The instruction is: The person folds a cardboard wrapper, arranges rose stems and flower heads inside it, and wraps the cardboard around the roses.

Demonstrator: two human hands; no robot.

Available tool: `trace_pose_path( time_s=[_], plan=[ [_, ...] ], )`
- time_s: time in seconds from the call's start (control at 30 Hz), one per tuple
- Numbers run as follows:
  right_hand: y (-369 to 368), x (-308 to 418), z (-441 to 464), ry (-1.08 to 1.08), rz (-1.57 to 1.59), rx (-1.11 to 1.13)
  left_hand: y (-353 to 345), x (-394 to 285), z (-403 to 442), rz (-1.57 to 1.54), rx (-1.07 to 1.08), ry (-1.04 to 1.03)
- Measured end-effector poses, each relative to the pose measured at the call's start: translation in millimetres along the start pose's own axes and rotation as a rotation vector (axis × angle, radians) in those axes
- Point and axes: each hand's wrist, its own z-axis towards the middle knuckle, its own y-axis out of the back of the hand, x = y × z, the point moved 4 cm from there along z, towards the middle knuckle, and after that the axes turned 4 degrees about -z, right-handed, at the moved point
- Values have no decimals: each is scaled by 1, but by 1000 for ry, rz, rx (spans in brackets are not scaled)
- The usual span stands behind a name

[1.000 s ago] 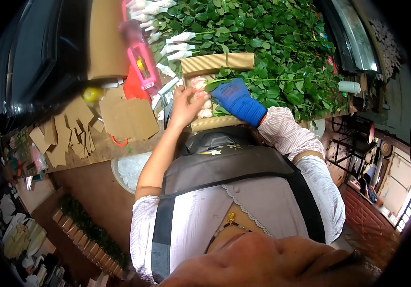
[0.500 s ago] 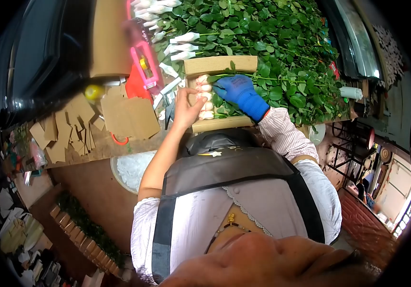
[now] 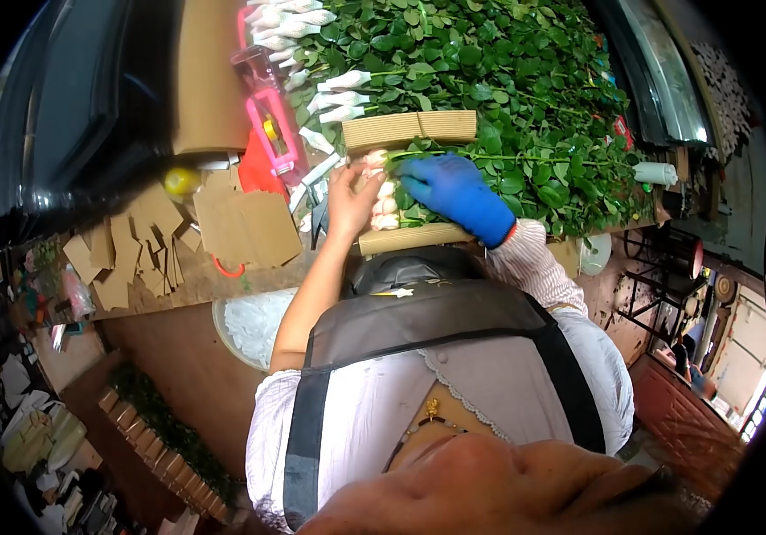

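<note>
Pale pink roses [image 3: 385,207] lie side by side in a row, their heads at the left and leafy stems running right, between two strips of corrugated cardboard. My bare left hand [image 3: 353,198] is at the heads, its fingers curled in and closed on a rose at the upper part of the row. My right hand [image 3: 457,190], in a blue knitted glove, lies over the stems just behind the heads. Its fingertips are closed around a rose stem, partly hidden by the glove. The far cardboard strip [image 3: 409,130] stands beyond the hands; the near cardboard strip [image 3: 414,238] lies by my apron.
Many leafy rose stems [image 3: 525,80] cover the bench, several heads wrapped in white netting [image 3: 344,82]. A pink tape dispenser [image 3: 274,134], cut cardboard pieces [image 3: 245,223] and red-handled scissors [image 3: 229,269] lie at left. A tub of white material [image 3: 253,328] stands below.
My left hand has shifted slightly up and left along the rose heads. My gloved right hand has turned flatter over the stems. The view has shifted a little.
</note>
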Motion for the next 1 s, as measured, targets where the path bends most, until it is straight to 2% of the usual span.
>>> trace_pose_path(
  time_s=[0.07,0.17,0.3,0.4,0.43,0.53,0.57,0.73,0.77,0.93,1.0],
  plan=[
    [16,5,-7,25,283,-241,1,6,3,-16,21,-7],
    [-12,-13,5,153,327,-374,-1,8,4,-46,33,-36],
    [-25,-17,8,19,260,-253,1,10,4,-92,50,70],
    [-27,-4,12,121,-75,-341,-2,17,6,-74,47,40],
    [-36,-2,15,25,-282,-204,-3,20,6,-76,40,31],
    [-49,-2,18,66,-377,-300,-5,21,7,-30,4,-14],
    [-51,1,20,1,-459,-159,-5,20,7,-19,-7,-24],
    [-34,13,14,41,-381,-165,-3,13,4,69,-31,-77],
    [-32,14,16,52,-378,-150,-3,9,4,116,-42,-144],
    [-35,10,24,50,-349,-93,-2,8,6,76,-66,-171],
    [-19,14,16,159,-157,-217,1,5,1,1,-112,-180]
  ],
)
